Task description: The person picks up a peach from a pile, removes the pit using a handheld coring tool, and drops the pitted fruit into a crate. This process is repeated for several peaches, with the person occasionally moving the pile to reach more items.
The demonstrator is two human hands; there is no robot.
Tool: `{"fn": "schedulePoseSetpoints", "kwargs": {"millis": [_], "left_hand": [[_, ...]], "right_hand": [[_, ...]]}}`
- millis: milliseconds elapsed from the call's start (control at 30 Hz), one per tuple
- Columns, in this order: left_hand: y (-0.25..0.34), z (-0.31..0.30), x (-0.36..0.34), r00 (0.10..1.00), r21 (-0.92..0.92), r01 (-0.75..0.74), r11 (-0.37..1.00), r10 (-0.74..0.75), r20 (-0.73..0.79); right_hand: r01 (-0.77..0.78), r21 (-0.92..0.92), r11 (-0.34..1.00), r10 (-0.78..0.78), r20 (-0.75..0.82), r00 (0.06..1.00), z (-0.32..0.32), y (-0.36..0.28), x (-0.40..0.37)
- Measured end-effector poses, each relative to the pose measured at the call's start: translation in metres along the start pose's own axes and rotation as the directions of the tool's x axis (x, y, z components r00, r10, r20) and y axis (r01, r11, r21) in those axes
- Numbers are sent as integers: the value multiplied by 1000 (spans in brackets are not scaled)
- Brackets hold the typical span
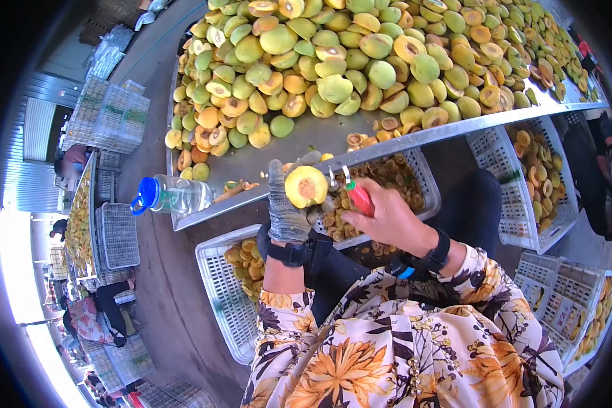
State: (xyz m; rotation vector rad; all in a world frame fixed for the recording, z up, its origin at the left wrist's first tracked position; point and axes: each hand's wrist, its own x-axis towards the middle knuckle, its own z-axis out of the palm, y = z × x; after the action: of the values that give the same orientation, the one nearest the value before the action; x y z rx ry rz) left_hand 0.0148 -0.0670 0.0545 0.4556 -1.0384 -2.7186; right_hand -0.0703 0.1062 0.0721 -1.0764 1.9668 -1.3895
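My left hand (pixel 289 212), in a grey work glove, is closed around a halved yellow peach (pixel 306 187). The cut face, with a brownish centre, is turned up toward me. My bare right hand (pixel 394 216) grips a peach pitter (pixel 360 197) with a red and green handle. Its curved metal tip points at the peach half, a small gap away. Both hands are just in front of the metal table's rim (pixel 415 141). Beneath them, a white crate (pixel 425 178) contains many brown pits and scraps.
A big heap of halved peaches (pixel 333 61) covers much of the table. A water bottle with a blue lid (pixel 177 195) stands at the table's left corner. White crates of peach halves sit at left (pixel 214 272) and right (pixel 506 183). Other people work at far left.
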Motion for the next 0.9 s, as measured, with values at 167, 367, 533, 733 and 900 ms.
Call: {"fn": "schedulePoseSetpoints", "kwargs": {"millis": [167,367,533,733,900], "left_hand": [[-23,9,0,981,122,153,981,-135,-143],[-36,9,6,948,-72,19,997,-40,-314],[-43,21,5,960,25,-3,1000,10,-278],[-58,21,11,952,268,-133,954,198,-233],[-47,22,11,986,232,93,968,-57,-160]], "right_hand": [[-92,63,994,89,51,995,-3,4,-2],[-134,10,991,134,20,991,-6,-2,-16],[-150,-85,985,159,98,982,-1,6,-30],[-176,-45,983,179,57,982,8,20,-40],[-215,-21,976,216,128,968,9,17,-42]]}}
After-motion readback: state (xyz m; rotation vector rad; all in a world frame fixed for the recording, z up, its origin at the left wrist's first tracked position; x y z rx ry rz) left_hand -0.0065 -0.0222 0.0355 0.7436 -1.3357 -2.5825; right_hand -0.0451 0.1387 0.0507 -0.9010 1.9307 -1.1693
